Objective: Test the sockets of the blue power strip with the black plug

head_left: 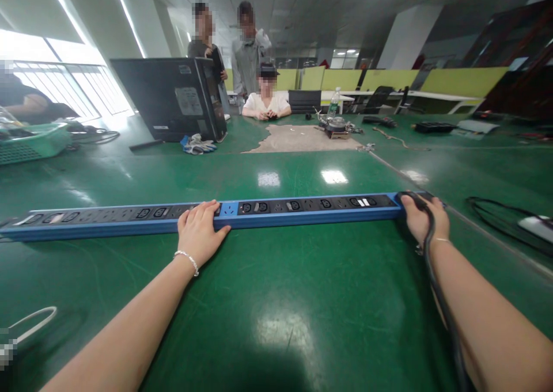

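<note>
A long blue power strip (298, 212) with a row of black sockets lies across the green table, its left end reaching the edge of view. My left hand (199, 231) grips it left of the middle, fingers over the top and thumb along the front side, beside a blue socket section. At the strip's right end, my right hand (425, 219) is wrapped round the end where a black cable (436, 282) comes out. The cable hangs down along my right forearm. My right fingertips are partly hidden behind the end.
Behind the strip stand a black computer case (164, 101) and work gloves (197, 144). A green basket (34, 144) is at the far left. Coiled black cable (488, 219) lies at the right. Across the green table (302, 300) a person sits, with two people standing behind.
</note>
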A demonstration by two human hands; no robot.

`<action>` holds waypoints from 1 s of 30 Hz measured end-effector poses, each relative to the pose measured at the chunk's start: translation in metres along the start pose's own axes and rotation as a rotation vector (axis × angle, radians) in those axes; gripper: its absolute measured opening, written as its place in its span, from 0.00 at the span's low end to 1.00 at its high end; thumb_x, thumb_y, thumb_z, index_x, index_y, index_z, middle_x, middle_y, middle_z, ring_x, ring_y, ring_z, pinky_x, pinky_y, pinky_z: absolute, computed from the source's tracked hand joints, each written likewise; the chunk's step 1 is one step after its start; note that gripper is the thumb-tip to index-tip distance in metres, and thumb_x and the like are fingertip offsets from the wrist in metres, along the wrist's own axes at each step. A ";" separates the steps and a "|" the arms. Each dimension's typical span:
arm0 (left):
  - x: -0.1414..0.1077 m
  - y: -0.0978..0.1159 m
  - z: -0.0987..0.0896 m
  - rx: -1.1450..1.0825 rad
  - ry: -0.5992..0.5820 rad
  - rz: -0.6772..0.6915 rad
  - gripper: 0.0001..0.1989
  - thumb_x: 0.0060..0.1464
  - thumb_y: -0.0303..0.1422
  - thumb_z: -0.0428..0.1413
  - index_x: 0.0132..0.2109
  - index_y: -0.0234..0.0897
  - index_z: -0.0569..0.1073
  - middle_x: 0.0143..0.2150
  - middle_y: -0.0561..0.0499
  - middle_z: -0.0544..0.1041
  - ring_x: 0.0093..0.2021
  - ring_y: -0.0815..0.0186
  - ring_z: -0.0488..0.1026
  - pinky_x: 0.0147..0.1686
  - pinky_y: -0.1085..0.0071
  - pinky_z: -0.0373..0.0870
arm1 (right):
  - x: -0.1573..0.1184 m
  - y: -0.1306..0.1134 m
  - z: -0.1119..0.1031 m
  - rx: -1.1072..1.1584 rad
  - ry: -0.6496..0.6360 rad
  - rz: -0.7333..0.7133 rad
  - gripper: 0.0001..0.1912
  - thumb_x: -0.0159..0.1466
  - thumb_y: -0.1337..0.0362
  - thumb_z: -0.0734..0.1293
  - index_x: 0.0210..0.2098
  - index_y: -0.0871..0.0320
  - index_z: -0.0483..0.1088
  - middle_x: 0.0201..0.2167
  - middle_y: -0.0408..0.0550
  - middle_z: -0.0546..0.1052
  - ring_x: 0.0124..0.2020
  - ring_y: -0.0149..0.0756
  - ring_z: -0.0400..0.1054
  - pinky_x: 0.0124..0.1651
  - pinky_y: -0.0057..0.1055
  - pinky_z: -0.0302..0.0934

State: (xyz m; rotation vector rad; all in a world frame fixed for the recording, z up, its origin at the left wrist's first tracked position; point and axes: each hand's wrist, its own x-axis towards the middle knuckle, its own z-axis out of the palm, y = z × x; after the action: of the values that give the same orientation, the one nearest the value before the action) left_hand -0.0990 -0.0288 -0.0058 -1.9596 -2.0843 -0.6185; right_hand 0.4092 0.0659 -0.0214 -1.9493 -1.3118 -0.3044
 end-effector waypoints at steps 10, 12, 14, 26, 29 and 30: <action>0.000 0.001 -0.001 0.020 0.000 -0.004 0.25 0.51 0.40 0.54 0.56 0.39 0.63 0.59 0.44 0.67 0.60 0.55 0.60 0.59 0.54 0.48 | -0.004 -0.006 -0.002 0.051 -0.018 -0.007 0.23 0.59 0.53 0.58 0.47 0.57 0.73 0.48 0.52 0.74 0.55 0.46 0.62 0.58 0.42 0.55; 0.000 0.001 -0.001 0.022 -0.003 -0.004 0.25 0.51 0.40 0.53 0.56 0.39 0.63 0.59 0.43 0.67 0.60 0.55 0.61 0.59 0.54 0.49 | -0.004 -0.005 -0.001 0.067 -0.002 -0.033 0.23 0.59 0.52 0.58 0.46 0.56 0.73 0.47 0.51 0.75 0.55 0.45 0.63 0.57 0.41 0.56; 0.000 0.001 -0.002 0.027 -0.004 -0.004 0.25 0.51 0.40 0.53 0.56 0.39 0.63 0.59 0.44 0.67 0.60 0.55 0.61 0.59 0.54 0.49 | -0.003 -0.004 0.001 0.088 0.012 -0.052 0.23 0.58 0.51 0.57 0.44 0.56 0.74 0.46 0.51 0.75 0.54 0.45 0.63 0.57 0.41 0.55; 0.000 -0.003 0.003 0.046 0.006 0.008 0.26 0.51 0.40 0.54 0.56 0.38 0.64 0.59 0.44 0.67 0.60 0.56 0.60 0.60 0.55 0.48 | -0.009 -0.021 -0.004 0.382 0.222 0.107 0.22 0.57 0.52 0.61 0.37 0.65 0.75 0.35 0.53 0.78 0.41 0.43 0.71 0.50 0.37 0.62; 0.000 -0.003 0.003 0.046 0.006 0.003 0.25 0.51 0.40 0.53 0.56 0.38 0.64 0.59 0.44 0.67 0.60 0.56 0.60 0.60 0.55 0.48 | -0.011 -0.031 -0.003 0.339 0.118 0.102 0.23 0.57 0.52 0.62 0.39 0.65 0.75 0.39 0.55 0.78 0.45 0.44 0.70 0.53 0.37 0.59; 0.000 -0.003 0.003 0.044 0.006 0.003 0.25 0.51 0.40 0.53 0.56 0.38 0.64 0.59 0.44 0.67 0.60 0.56 0.60 0.60 0.56 0.49 | -0.011 -0.032 -0.002 0.320 0.096 0.098 0.24 0.57 0.51 0.61 0.40 0.65 0.75 0.40 0.56 0.77 0.46 0.44 0.70 0.54 0.37 0.59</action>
State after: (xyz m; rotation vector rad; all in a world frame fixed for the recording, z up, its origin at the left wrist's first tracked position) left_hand -0.1017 -0.0275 -0.0090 -1.9342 -2.0729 -0.5720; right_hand 0.3769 0.0632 -0.0123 -1.7007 -1.1227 -0.1285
